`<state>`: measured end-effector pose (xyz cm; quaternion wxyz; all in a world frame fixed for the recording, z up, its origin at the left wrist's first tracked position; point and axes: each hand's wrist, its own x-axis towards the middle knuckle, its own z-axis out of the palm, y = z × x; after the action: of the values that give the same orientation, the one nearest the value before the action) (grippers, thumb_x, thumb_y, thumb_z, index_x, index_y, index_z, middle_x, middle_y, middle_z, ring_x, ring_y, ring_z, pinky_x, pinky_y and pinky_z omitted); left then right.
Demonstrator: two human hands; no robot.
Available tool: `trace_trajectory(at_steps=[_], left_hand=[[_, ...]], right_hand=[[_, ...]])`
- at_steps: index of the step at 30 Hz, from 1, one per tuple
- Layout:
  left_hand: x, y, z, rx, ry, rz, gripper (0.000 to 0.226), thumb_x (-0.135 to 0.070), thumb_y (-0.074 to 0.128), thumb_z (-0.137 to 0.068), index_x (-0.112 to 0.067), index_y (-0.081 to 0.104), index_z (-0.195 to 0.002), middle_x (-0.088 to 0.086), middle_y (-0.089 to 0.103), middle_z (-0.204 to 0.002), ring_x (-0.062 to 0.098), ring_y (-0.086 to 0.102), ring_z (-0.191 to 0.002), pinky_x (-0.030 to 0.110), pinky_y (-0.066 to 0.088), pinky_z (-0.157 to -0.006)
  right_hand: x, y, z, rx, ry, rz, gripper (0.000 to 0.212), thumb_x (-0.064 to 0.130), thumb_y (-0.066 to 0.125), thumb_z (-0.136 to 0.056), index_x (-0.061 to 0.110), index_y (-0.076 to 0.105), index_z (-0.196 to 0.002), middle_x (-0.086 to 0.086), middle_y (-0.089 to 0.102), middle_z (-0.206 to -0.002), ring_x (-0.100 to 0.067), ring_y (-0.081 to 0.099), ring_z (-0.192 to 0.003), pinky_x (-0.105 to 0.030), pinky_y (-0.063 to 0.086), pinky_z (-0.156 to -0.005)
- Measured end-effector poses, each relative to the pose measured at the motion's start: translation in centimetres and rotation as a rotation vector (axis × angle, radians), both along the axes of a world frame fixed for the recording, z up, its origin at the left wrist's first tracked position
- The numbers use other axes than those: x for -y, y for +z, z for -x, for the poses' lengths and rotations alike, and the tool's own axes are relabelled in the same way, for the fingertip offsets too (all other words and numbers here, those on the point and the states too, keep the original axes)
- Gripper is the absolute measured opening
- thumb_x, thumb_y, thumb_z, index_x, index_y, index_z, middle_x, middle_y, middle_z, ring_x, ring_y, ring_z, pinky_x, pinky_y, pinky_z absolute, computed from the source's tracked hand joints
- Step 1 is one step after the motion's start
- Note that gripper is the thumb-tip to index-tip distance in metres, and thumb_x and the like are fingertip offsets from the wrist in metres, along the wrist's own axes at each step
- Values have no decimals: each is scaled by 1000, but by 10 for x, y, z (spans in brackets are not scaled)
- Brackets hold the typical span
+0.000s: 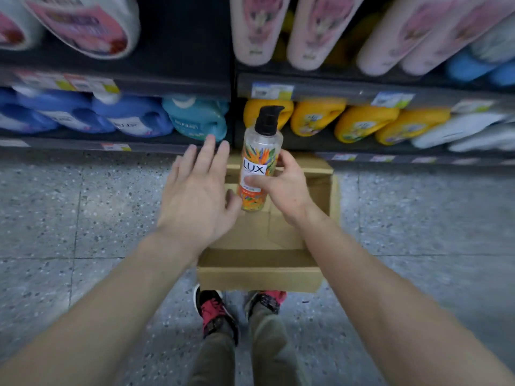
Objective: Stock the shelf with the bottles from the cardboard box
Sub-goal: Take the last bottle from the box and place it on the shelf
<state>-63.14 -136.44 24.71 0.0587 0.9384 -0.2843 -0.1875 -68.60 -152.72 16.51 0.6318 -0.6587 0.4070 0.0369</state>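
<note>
Holding item: one Lux pump bottle, clear with orange floral label, upright, black pump uppermost, above the open cardboard box. Right hand wraps its lower body, thumb across the label. Left hand spread flat, empty, just beside the bottle's base. Destination, judged: bottom shelf directly ahead, beside the yellow bottles.

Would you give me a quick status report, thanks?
Right hand gripping pump bottle upright over cardboard box. Left hand open beside it. Nothing in the way.
</note>
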Motion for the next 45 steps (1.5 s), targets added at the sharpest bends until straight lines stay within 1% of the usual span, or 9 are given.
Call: trace_trajectory(at_steps=[5, 11, 15, 18, 23, 28, 34, 39, 45], left_hand=[[29, 135, 12, 125, -6, 89, 80, -37, 46, -83, -7, 42, -156, 23, 40, -162, 41, 42, -146, 54, 32, -119], [47, 293, 44, 247, -118, 99, 81, -30, 62, -83, 0, 41, -155, 26, 41, -160, 43, 44, -144, 51, 35, -120], [57, 387, 70, 337, -199, 81, 84, -32, 59, -81, -2, 36, -156, 20, 43, -157, 38, 41, -144, 46, 31, -121], [54, 440, 97, 410, -279, 77, 83, -36, 58, -87, -7, 30, -159, 16, 40, -160, 34, 39, -146, 44, 31, -121], [49, 508, 148, 454, -353, 137, 77, -35, 53, -94, -10, 27, -161, 13, 38, -162, 30, 40, -146, 41, 35, -118], [60, 571, 198, 497, -414, 214, 80, -41, 51, -97, -12, 20, -165, 12, 31, -167, 29, 34, -152, 40, 34, -120], [101, 631, 248, 561, -496, 295, 75, -36, 53, -95, -15, 26, -163, 5, 45, -157, 26, 49, -139, 37, 47, -106], [165, 664, 283, 586, -486, 298, 65, -40, 49, -99, -16, 32, -157, 7, 47, -153, 29, 53, -133, 40, 50, -100], [268, 689, 332, 594, -499, 344, 61, -40, 46, -101, -17, 36, -156, 4, 47, -153, 24, 57, -127, 36, 51, -92]], right_hand=[[16, 138, 28, 119, -40, -19, 64, -3, 89, -68, 12, 62, -124, -4, 76, -111, -16, 74, -97, -39, 62, -86], [39, 306, 70, 283, 40, 57, 61, 5, 91, -70, 21, 63, -122, 6, 77, -110, -8, 72, -100, -25, 58, -81], [43, 394, 111, 329, 56, 128, 68, 17, 94, -68, 28, 62, -126, 9, 75, -115, -7, 71, -106, -38, 59, -92], [42, 450, 149, 368, 21, 171, 65, 16, 93, -70, 27, 62, -127, 10, 75, -112, -1, 70, -101, -32, 59, -88], [46, 538, 212, 442, -52, 303, 69, 20, 95, -69, 27, 61, -129, 10, 71, -118, -5, 67, -107, -30, 55, -90], [64, 622, 279, 520, -137, 363, 69, 19, 93, -72, 30, 59, -132, 14, 69, -121, 2, 64, -106, -23, 53, -78], [113, 696, 355, 561, -243, 457, 56, 12, 93, -69, 32, 66, -114, 10, 77, -108, -7, 73, -99, -32, 58, -88], [179, 741, 414, 623, -280, 481, 57, 5, 88, -76, 25, 61, -122, 10, 74, -111, 5, 72, -88, -13, 54, -67], [289, 773, 469, 643, -307, 508, 56, 8, 89, -76, 21, 63, -123, 5, 75, -115, -13, 73, -104, -39, 59, -92]])
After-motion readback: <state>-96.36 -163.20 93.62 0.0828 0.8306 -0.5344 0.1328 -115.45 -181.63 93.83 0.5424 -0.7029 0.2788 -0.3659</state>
